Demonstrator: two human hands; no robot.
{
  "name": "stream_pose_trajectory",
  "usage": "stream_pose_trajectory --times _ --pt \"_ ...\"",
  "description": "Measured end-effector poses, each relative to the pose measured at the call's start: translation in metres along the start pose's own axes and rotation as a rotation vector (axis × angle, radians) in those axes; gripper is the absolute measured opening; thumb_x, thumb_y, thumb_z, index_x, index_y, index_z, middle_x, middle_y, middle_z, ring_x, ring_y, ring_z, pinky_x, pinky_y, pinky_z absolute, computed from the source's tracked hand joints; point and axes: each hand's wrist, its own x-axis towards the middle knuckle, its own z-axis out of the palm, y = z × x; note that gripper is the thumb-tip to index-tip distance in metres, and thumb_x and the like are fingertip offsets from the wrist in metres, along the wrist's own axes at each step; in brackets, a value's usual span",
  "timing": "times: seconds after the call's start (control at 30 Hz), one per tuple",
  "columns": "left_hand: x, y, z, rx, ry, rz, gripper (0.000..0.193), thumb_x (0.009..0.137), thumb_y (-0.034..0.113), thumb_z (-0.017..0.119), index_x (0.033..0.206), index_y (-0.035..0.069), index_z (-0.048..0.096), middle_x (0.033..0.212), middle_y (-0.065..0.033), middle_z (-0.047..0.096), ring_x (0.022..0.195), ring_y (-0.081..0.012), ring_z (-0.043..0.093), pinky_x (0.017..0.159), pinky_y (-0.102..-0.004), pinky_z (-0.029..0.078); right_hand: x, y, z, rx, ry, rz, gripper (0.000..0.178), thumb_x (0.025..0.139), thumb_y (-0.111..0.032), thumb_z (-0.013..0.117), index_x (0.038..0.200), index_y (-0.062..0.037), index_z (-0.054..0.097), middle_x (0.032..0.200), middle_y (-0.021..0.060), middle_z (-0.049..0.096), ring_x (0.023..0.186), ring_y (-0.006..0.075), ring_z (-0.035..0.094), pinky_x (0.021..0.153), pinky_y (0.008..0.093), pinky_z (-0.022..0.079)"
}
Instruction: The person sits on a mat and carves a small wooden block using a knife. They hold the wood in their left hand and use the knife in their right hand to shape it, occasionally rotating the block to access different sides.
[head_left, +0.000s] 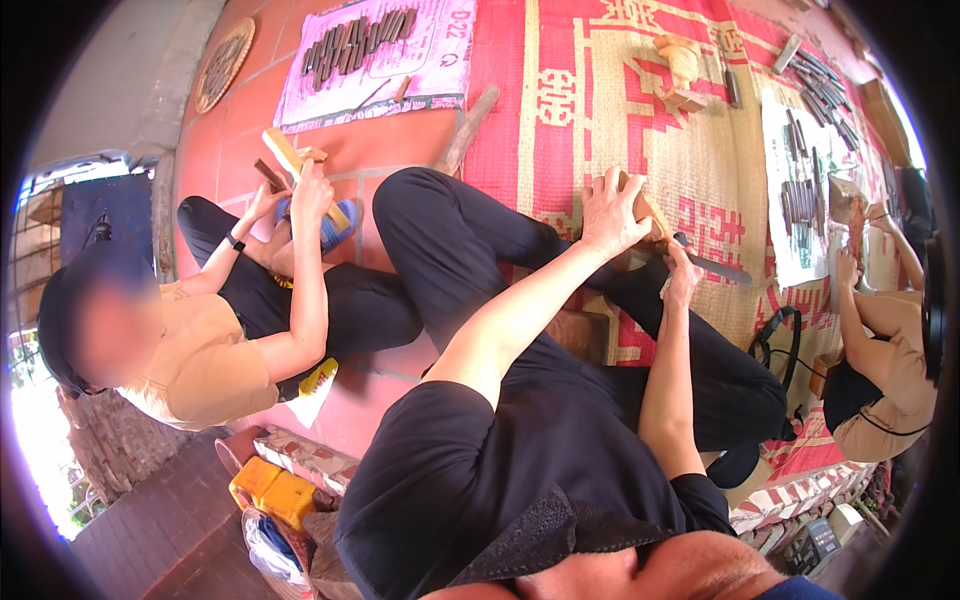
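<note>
My left hand (612, 218) is wrapped over a pale piece of carved wood (650, 212), its fingers on the upper side, just beyond my crossed legs. My right hand (681, 272) is closed at the near end of that wood. By its fingers a dark, flat-bladed tool (722, 270) points off to the right, and the right hand seems to grip it. The fingers partly hide where tool and wood meet. Below my hands, a brown wooden block (580, 335) sits between my legs.
At left, a seated person (215, 330) holds a wooden piece and a tool. Another person (885, 340) works at far right. Carving tools (350, 48) lie on a pink sheet, and more tools (825, 100) lie at right. A turned wooden piece (680, 65) stands on the woven mat (640, 140).
</note>
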Motion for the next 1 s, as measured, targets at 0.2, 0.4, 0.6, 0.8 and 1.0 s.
stream_pose_trajectory --times 0.2,0.4,0.6,0.8,1.0 --pt "0.003 -0.001 0.003 -0.009 0.006 -0.010 0.068 0.063 0.034 0.077 0.125 0.018 0.051 0.123 -0.0153 0.042 0.111 -0.0341 0.044 0.092 -0.0507 0.037 0.001 -0.004 0.011 0.063 -0.014 0.001 0.015 0.082 -0.017 0.070 0.092 -0.0057 0.070 0.086 -0.0018 0.064 0.078 0.0074 0.055 0.073 0.0231 0.043" --pt "0.002 0.000 0.003 0.008 -0.042 -0.025 0.070 0.064 0.035 0.077 0.126 0.018 0.051 0.126 -0.0154 0.041 0.115 -0.0339 0.043 0.093 -0.0513 0.037 0.000 -0.001 -0.002 0.088 0.012 0.039 0.015 0.081 -0.016 0.069 0.092 -0.0061 0.069 0.084 -0.0009 0.062 0.078 0.0078 0.055 0.074 0.0261 0.047" --pt "0.004 -0.001 0.007 0.014 -0.005 -0.010 0.067 0.064 0.034 0.077 0.124 0.019 0.051 0.124 -0.0147 0.041 0.115 -0.0343 0.044 0.093 -0.0519 0.036 0.000 -0.009 0.013 0.095 0.038 0.043 0.011 0.082 -0.016 0.070 0.087 -0.0070 0.067 0.080 -0.0007 0.062 0.074 0.0088 0.056 0.074 0.0263 0.047" --pt "0.001 0.000 0.006 0.027 0.000 0.004 0.067 0.064 0.033 0.077 0.124 0.019 0.051 0.124 -0.0146 0.042 0.114 -0.0342 0.044 0.091 -0.0519 0.037 0.004 -0.009 0.000 0.090 0.154 0.065 0.010 0.079 -0.013 0.070 0.081 -0.0057 0.063 0.079 0.0010 0.061 0.072 0.0115 0.059 0.069 0.0263 0.051" --pt "-0.003 0.002 0.003 0.018 -0.023 -0.026 0.069 0.064 0.034 0.077 0.125 0.018 0.050 0.124 -0.0149 0.042 0.111 -0.0337 0.045 0.089 -0.0513 0.037 0.006 -0.004 -0.002 0.085 0.123 0.121 0.019 0.077 -0.015 0.073 0.090 -0.0061 0.064 0.087 0.0051 0.068 0.082 0.0160 0.066 0.066 0.0269 0.050"
